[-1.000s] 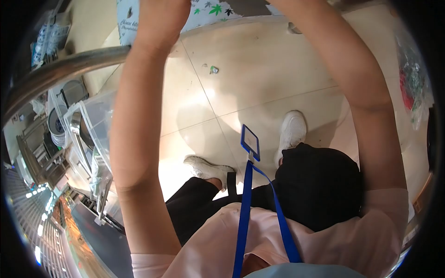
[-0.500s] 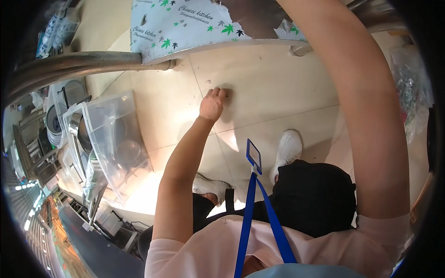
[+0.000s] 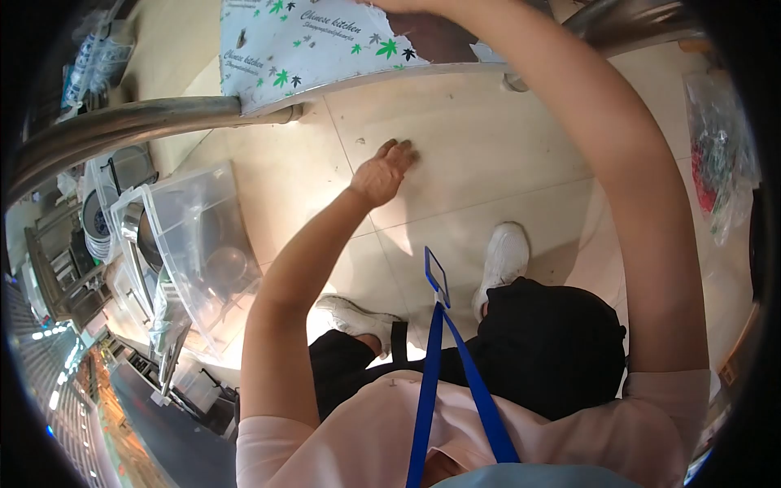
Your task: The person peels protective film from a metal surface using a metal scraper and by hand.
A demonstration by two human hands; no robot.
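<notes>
My left hand [image 3: 381,175] hangs over the tiled floor [image 3: 455,146] with its fingers stretched out and slightly smeared. I see nothing held in it. My right arm reaches across to the top edge, where only a sliver of my right hand [image 3: 403,5] shows and its fingers are cut off. It is over or against a metal shelf covered with white film [image 3: 301,49], printed with green leaves and "Chinese kitchen". The film is torn, baring a dark surface [image 3: 435,37].
Metal tube legs [image 3: 146,114] run beside the shelf at left and upper right. A clear plastic bin [image 3: 199,236] with pans and bowls stands at left. A clear bag with red and green contents [image 3: 716,163] lies at right. A blue lanyard [image 3: 431,366] hangs before me.
My left hand has opened from a curled shape and shifted slightly up and right. My right arm has swung left, bringing part of the hand into view at the top.
</notes>
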